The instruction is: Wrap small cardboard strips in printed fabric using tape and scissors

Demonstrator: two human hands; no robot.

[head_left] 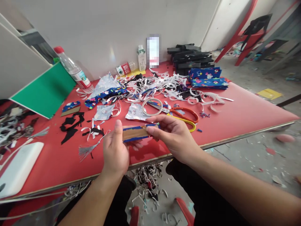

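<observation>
Above the red table's front edge, a flat brown strip with blue patterned fabric along its long edges is held level between both hands. My left hand grips its left end, thumb upright. My right hand pinches the right end between thumb and fingers. Just behind the hands lie a roll of narrow white tape and scissors with orange and yellow handles. Pieces of pale printed fabric rest near the roll. To the left is a grey tassel.
Tangled white strips cover the table's middle. Behind stand a plastic bottle, a carton-like white bottle and a phone. Folded blue fabric and stacked black pieces sit at right; a green board leans at left.
</observation>
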